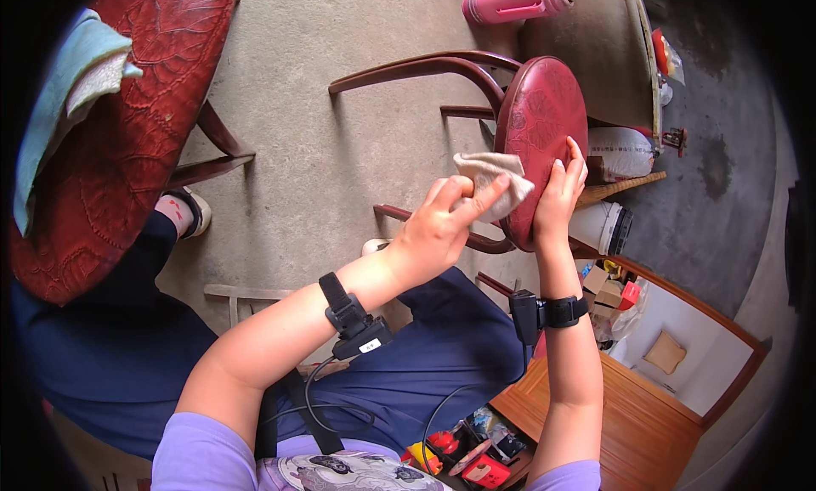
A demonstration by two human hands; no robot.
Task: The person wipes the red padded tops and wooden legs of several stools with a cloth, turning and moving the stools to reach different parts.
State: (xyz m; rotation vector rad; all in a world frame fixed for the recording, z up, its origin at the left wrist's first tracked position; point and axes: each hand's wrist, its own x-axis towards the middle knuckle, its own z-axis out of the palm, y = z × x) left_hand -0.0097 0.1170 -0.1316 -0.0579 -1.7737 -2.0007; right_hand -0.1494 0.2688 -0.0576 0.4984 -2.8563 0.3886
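My left hand [427,226] grips a whitish cloth [488,163], which lies against the near part of a red padded stool seat [542,109] embossed with a leaf-like pattern. My right hand [561,195] clasps the same seat by its edge, fingers and thumb on its surface. Dark red curved legs [433,67] extend from under the seat towards the picture's left. A second red embossed stool [172,96] stands at the far left, with a light blue and white cloth [54,121] draped across it. Each wrist carries a strapped black device with a cable.
A pink thermos flask [510,5] stands at the top, beside a large brownish vat [593,51]. Beyond the right hand are a filled white sack [618,153] and a white bucket [596,226]. A wooden cabinet [605,421] occupies the lower right. My feet rest on the concrete floor [280,128].
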